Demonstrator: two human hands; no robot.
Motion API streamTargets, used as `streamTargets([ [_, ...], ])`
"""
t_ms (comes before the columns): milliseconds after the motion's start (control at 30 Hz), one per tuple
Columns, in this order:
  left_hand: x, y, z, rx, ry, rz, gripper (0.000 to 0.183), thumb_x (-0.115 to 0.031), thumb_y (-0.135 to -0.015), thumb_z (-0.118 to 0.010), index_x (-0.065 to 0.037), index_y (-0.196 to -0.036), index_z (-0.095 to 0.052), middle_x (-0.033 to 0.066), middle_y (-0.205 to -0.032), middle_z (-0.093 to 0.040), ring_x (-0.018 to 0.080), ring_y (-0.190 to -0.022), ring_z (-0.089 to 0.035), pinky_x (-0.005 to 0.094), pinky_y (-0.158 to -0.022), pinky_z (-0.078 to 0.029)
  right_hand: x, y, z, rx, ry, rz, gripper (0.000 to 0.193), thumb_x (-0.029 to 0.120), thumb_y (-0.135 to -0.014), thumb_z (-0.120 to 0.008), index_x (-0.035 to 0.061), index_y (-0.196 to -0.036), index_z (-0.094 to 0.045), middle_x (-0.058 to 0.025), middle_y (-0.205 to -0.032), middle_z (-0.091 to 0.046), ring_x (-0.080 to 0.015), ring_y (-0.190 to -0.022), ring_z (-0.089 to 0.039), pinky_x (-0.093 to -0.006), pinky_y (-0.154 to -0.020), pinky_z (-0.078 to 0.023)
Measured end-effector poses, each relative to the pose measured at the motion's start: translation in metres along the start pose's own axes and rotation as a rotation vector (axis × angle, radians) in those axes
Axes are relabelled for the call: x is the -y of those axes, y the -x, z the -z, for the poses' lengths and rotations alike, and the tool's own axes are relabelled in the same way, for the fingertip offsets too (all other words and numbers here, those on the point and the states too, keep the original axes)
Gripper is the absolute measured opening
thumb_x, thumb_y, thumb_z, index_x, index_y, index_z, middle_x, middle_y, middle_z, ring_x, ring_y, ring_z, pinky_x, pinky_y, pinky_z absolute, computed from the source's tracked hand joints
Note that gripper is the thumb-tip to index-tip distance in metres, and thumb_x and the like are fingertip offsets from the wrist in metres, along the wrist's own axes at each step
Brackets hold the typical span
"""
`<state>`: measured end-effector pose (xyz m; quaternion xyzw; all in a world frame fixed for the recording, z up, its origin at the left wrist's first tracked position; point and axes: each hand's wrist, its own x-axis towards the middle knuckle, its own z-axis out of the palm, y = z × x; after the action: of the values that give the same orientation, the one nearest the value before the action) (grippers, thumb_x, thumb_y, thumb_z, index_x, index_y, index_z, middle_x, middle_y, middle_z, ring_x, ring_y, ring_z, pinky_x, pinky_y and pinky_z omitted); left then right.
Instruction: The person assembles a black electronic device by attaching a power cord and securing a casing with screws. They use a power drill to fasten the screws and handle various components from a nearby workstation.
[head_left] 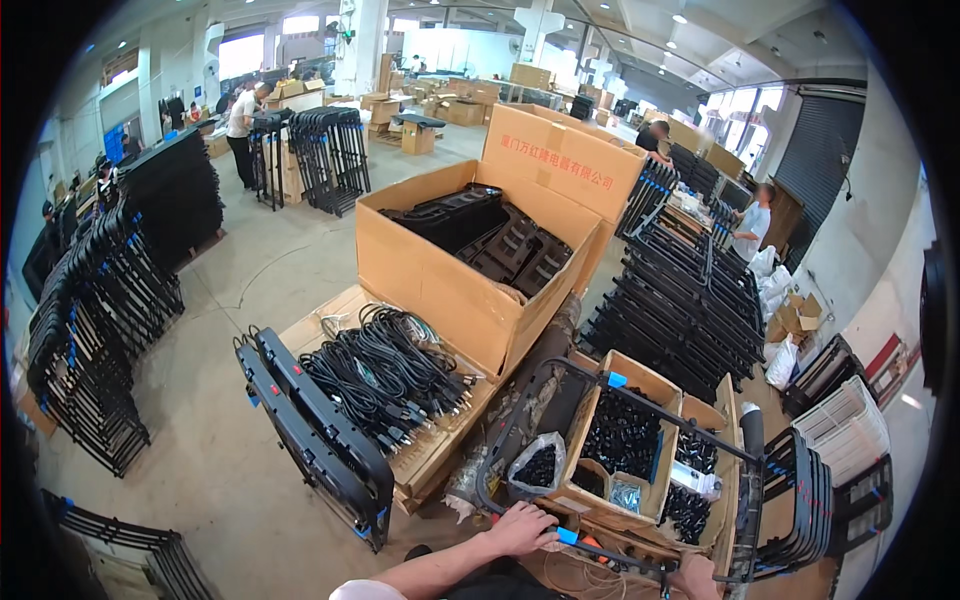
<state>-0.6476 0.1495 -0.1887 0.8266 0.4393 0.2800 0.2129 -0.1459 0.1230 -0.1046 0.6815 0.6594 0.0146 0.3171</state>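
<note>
A black tubular frame (690,415) with blue tape on its bars lies slanted over the parts boxes at my front right. My left hand (522,527) is curled over its near bar, beside a piece of blue tape. Low at the picture's edge, my right hand (693,577) holds the same frame near its right corner; its fingers are partly hidden. Inside the frame's outline are a cardboard box (568,480) of small black plastic parts, a clear bag (538,462) of black pieces and a small bag of silver hardware (625,497).
A big carton (430,262) holds dark moulded panels. Coiled black cables (385,375) lie on cardboard, with two black frames (315,425) leaning alongside. Stacked frames (680,310) stand at the right, more frames (95,320) at the left. Other people (755,225) work farther off.
</note>
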Motion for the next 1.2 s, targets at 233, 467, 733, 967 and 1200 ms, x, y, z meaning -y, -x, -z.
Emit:
streamTargets([
  [233, 0.0, -0.005, 0.002, -0.039, 0.009, -0.003, 0.036, -0.043, -0.101, -0.067, -0.011, -0.116, -0.075, 0.0104, -0.108, -0.074, 0.0305, -0.109, -0.068, 0.0445, -0.097, -0.045, 0.015, 0.009, 0.027, -0.039, -0.115, 0.064, 0.035, 0.037, -0.087, -0.068, 0.0082, -0.102, -0.081, -0.0198, -0.107, -0.08, -0.0358, -0.102, -0.079, -0.0466, -0.089, -0.061],
  [467, 0.0, -0.006, 0.009, -0.036, 0.015, -0.003, 0.032, -0.041, -0.101, -0.068, -0.013, -0.114, -0.075, 0.01, -0.108, -0.074, 0.0306, -0.108, -0.068, 0.0456, -0.097, -0.046, 0.015, 0.004, -0.001, -0.1, -0.034, 0.089, 0.037, 0.042, -0.089, -0.066, 0.0098, -0.089, -0.084, -0.0156, -0.098, -0.081, -0.0317, -0.095, -0.08, -0.0422, -0.078, -0.063],
  [733, -0.005, -0.017, 0.012, -0.009, 0.004, -0.015, 0.033, -0.042, -0.096, -0.071, -0.013, -0.109, -0.078, 0.0108, -0.101, -0.076, 0.0325, -0.099, -0.07, 0.0473, -0.089, -0.048, -0.001, -0.003, -0.011, 0.178, 0.089, 0.087, 0.023, 0.024, -0.083, -0.072, 0.0119, -0.099, -0.083, -0.0145, -0.101, -0.081, -0.0315, -0.098, -0.079, -0.0454, -0.08, -0.063],
  [967, -0.012, -0.024, 0.012, -0.032, 0.005, -0.037, 0.029, -0.037, -0.097, -0.073, -0.012, -0.111, -0.076, 0.0095, -0.102, -0.075, 0.0299, -0.101, -0.068, 0.046, -0.092, -0.046, 0.004, 0.01, 0.015, 0.085, 0.08, 0.038, 0.023, 0.02, -0.087, -0.064, 0.0104, -0.099, -0.082, -0.0131, -0.095, -0.08, -0.0303, -0.097, -0.08, -0.0461, -0.077, -0.063],
  [1200, -0.011, -0.027, 0.013, -0.015, 0.035, -0.046, 0.029, -0.034, -0.096, -0.075, -0.011, -0.113, -0.076, 0.008, -0.102, -0.075, 0.0291, -0.101, -0.067, 0.0455, -0.094, -0.045, 0.009, 0.023, 0.008, -0.041, 0.005, 0.052, 0.015, 0.016, -0.091, -0.061, 0.0084, -0.096, -0.072, -0.0137, -0.088, -0.077, -0.0319, -0.083, -0.079, -0.0463, -0.07, -0.062],
])
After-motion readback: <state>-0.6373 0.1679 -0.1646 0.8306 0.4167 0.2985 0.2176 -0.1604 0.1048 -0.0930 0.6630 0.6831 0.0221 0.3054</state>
